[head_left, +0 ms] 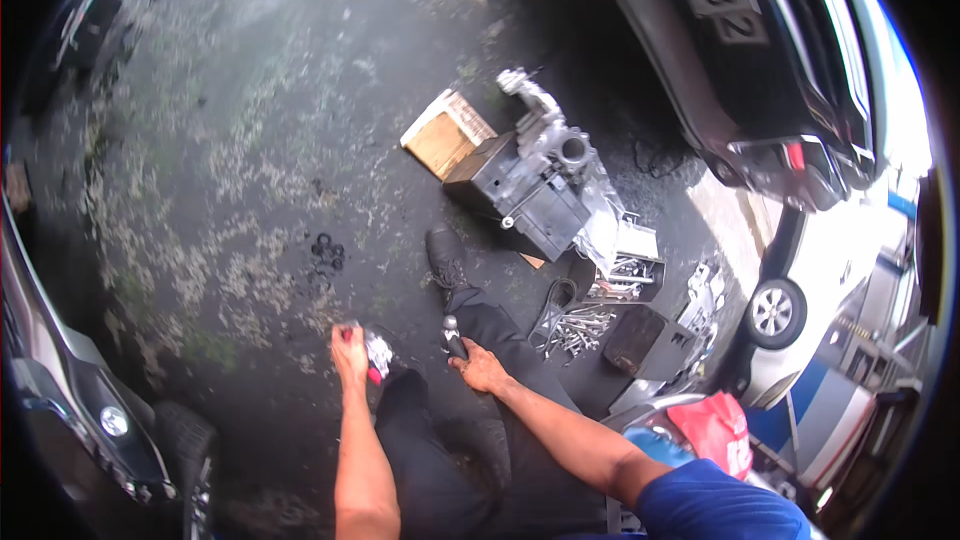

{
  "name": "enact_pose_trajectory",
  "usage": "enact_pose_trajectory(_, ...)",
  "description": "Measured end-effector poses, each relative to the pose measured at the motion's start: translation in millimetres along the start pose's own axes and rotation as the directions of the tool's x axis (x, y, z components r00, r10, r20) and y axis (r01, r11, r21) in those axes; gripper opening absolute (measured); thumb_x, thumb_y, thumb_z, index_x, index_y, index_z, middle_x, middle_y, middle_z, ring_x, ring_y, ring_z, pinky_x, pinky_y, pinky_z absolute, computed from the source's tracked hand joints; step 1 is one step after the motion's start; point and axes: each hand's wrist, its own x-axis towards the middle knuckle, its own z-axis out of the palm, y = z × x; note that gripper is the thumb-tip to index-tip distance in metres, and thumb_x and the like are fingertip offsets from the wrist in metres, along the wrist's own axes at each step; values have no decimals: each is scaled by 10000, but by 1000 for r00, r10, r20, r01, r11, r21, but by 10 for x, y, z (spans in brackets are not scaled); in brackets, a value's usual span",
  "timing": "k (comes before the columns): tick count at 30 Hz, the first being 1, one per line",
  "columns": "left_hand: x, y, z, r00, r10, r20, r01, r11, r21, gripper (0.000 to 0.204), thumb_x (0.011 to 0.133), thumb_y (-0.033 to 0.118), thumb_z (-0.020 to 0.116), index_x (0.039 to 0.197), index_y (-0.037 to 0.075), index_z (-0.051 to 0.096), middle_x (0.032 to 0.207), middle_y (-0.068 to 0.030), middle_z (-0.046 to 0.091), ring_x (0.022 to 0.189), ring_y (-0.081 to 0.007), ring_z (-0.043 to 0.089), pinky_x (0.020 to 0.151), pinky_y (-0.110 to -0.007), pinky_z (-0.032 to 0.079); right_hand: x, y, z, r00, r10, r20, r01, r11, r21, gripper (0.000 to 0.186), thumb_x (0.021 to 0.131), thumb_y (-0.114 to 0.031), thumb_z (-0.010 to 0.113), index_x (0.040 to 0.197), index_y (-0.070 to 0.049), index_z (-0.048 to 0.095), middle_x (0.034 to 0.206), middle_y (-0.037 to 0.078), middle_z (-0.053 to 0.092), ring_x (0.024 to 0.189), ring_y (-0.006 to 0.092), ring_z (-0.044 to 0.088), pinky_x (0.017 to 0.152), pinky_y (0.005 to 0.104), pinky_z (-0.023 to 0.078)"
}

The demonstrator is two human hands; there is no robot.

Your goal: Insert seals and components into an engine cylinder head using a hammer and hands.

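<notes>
My left hand (350,355) is in front of my left knee, its fingers closed on a small white-and-red thing (378,353), which may be a crumpled rag; blur hides its exact kind. My right hand (483,370) rests over my right leg, wrapped round the dark handle of a short tool with a shiny rounded metal head (450,324). The tool's head points away from me and touches nothing that I can make out. Several small black rings (327,252) lie on the ground ahead of my left hand.
Ahead to the right, a cast metal engine part (570,150) sits on a dark box (482,175) beside a wooden board (440,145). Nearer are loose wrenches (580,328) and an open toolbox (650,280). Cars stand left (85,410) and right (740,60). A red cloth (712,430) lies by my right arm.
</notes>
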Motion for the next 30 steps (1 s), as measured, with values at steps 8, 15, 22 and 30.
enact_pose_trajectory(8, -1732, 1309, -1324, 921, 308, 241, -321, 947, 19, 245, 964, 215, 656, 1095, 12, 695, 873, -96, 688, 812, -211, 638, 796, -386, 519, -2106, 312, -228, 997, -19, -72, 55, 839, 542, 744, 1002, -342, 694, 1602, -24, 391, 934, 174, 723, 689, 226, 703, 684, 395, 556)
enact_pose_trajectory(15, -3047, 2590, -897, 774, 440, 455, -587, 768, 256, 358, 1009, 277, 628, 830, -32, 629, 630, -127, 534, 615, -191, 484, 617, -422, 430, -3243, 1104, -570, 951, -51, -306, 257, 683, 684, 948, 1010, -347, 722, 1721, -223, 107, 775, 97, 663, 618, 176, 630, 623, 375, 536)
enact_pose_trajectory(22, -4231, 3729, 469, 595, 313, 740, -350, 930, -112, 339, 967, 328, 784, 1003, 10, 672, 873, -11, 620, 783, -91, 539, 705, -280, 455, -3920, 1661, -1475, 889, -133, -437, 450, 427, 785, 937, 1013, -389, 730, 1707, -399, 101, 747, 48, 608, 581, 113, 540, 565, 322, 493)
enact_pose_trajectory(30, -5946, 4884, 1911, 87, 573, 815, -863, 452, -226, 509, 1087, 338, 607, 1463, -2, 551, 1332, -227, 584, 1231, -335, 594, 1084, -422, 446, -4153, 2526, -2545, 706, 104, -700, 685, -352, 638, 364, 1102, -250, 616, 1403, -46, 635, 1065, -8, 696, 889, 43, 603, 742, 228, 504)
